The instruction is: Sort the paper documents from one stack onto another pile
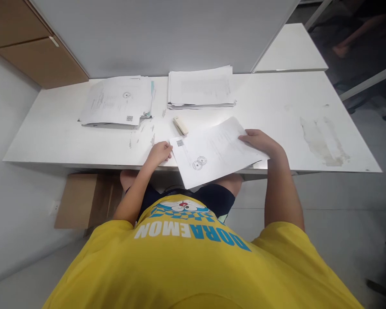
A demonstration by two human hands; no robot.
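Note:
My right hand [259, 141] grips the right end of some paper sheets [215, 148], thumb on top. The sheets tilt over the desk's front edge, and their near corner hangs above my lap. The top sheet shows a QR code and two round stamps. Beside its left edge, my left hand [161, 153] is closed with curled fingers; whether they pinch anything is hidden. A small cream stapler [180, 126] lies just beyond the sheets.
On the white desk [270, 98], one paper stack [116, 101] sits at the back left and another [199, 88] at the back middle. A grey panel [167, 34] rises behind them. Cardboard boxes [75, 201] stand below left. Another person's limb [354, 36] shows at the upper right.

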